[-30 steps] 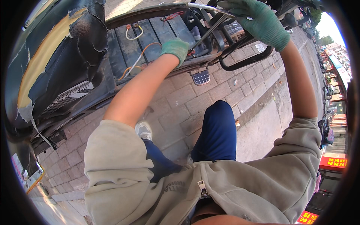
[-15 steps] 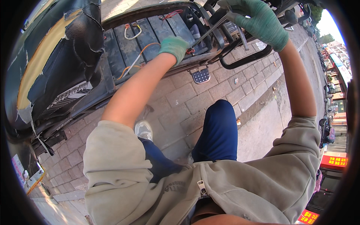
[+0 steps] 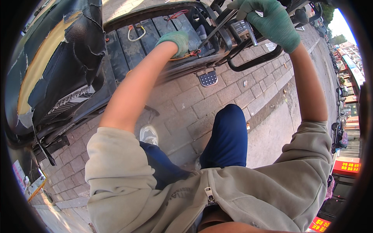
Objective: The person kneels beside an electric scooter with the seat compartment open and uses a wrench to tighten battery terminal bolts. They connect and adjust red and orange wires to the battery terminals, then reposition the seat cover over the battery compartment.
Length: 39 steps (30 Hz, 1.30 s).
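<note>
My left hand wears a green glove and is over the row of dark batteries. Its fingers curl under and are hidden; I cannot make out what they hold. Beside it, an orange wire runs along the tray edge toward a red-covered end. My right hand, gloved in green too, is closed round a long, thin metal rod-like tool. The tool slants down to the left, its tip close to that red-covered end. A second metal bar shows below the right fingers; I cannot tell whether it belongs to the tool.
A torn black seat with yellow foam stands raised at the left. White and red wires sit on the batteries. A black bent bar and a dotted foot peg stick out over the brick paving.
My left hand has drawn left and slightly away. The orange wire's loop over the batteries no longer shows; a stretch now shows beside the hand. The right hand has barely shifted.
</note>
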{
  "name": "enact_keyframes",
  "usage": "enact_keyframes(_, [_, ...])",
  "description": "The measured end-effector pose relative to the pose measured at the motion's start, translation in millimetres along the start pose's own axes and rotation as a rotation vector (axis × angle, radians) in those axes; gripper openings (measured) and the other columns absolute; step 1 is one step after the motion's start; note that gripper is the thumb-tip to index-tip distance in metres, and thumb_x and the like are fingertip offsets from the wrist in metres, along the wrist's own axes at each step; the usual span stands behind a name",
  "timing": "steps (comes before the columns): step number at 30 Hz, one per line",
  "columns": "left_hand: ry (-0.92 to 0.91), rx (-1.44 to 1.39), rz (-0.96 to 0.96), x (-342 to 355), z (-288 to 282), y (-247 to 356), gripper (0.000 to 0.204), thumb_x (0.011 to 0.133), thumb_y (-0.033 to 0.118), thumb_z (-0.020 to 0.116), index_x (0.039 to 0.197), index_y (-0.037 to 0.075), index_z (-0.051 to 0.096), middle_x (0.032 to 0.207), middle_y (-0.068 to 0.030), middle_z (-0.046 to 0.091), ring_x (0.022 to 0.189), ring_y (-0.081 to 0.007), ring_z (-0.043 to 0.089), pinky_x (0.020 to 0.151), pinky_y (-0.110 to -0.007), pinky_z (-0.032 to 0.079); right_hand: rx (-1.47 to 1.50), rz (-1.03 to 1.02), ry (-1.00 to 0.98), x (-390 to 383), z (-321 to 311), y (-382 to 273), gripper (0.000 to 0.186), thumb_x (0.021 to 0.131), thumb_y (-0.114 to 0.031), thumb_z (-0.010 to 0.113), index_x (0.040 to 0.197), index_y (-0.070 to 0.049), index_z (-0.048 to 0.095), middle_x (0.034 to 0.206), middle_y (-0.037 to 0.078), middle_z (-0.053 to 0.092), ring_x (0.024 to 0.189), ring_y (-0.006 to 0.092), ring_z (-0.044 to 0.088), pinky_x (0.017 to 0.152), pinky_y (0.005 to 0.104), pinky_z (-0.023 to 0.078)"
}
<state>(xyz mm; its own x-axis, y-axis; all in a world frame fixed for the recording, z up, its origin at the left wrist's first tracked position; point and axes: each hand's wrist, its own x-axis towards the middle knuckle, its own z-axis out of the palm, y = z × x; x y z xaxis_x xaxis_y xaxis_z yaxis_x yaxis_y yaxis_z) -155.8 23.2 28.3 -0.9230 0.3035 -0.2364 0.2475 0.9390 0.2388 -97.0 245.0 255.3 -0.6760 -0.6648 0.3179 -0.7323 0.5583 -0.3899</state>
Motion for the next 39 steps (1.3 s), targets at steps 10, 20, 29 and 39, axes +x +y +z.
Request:
enact_keyframes(10, [0.073,-0.228,0.030,0.1,28.9,20.4,0.029,0.087,0.035,0.073,0.112,0.020,0.079,0.108,-0.0134,0.076,0.103,-0.0341,0.071,0.090,-0.042,0.054,0.061,0.069,-0.008,-8.1,-4.8,-3.5,0.047,0.076,0.016,0.058,0.117,-0.003,0.074,0.135,0.013,0.066,0.113,0.0145,0.066,0.092,0.0265,0.054])
enact_keyframes(20, [0.126,-0.272,0.082,-0.6,32.7,16.1,0.030,0.088,0.038,0.077,0.115,0.026,0.079,0.107,-0.0099,0.077,0.101,-0.0318,0.071,0.090,-0.040,0.054,-0.183,-0.062,0.067,-14.0,13.7,29.5,0.022,0.082,0.003,0.067,0.097,-0.009,0.078,0.121,0.010,0.075,0.101,0.0239,0.073,0.096,0.0326,0.058])
enact_keyframes(29, [0.073,-0.275,0.217,13.1,36.7,3.4,0.029,0.087,0.028,0.077,0.116,0.024,0.078,0.110,-0.0120,0.076,0.102,-0.0335,0.071,0.089,-0.041,0.055,0.415,0.241,0.095,-24.7,15.5,3.3,0.046,0.086,0.012,0.061,0.129,-0.003,0.069,0.142,0.017,0.062,0.110,0.0174,0.069,0.096,0.0316,0.057])
enact_keyframes(39, [0.103,-0.247,0.154,4.4,34.6,8.7,0.025,0.084,0.023,0.078,0.107,0.012,0.077,0.106,-0.0155,0.075,0.102,-0.0349,0.070,0.088,-0.042,0.055,-0.357,-0.038,-0.204,-32.6,-4.3,10.3,0.041,0.078,0.010,0.063,0.107,-0.014,0.079,0.136,0.011,0.068,0.115,0.0267,0.068,0.095,0.0370,0.057])
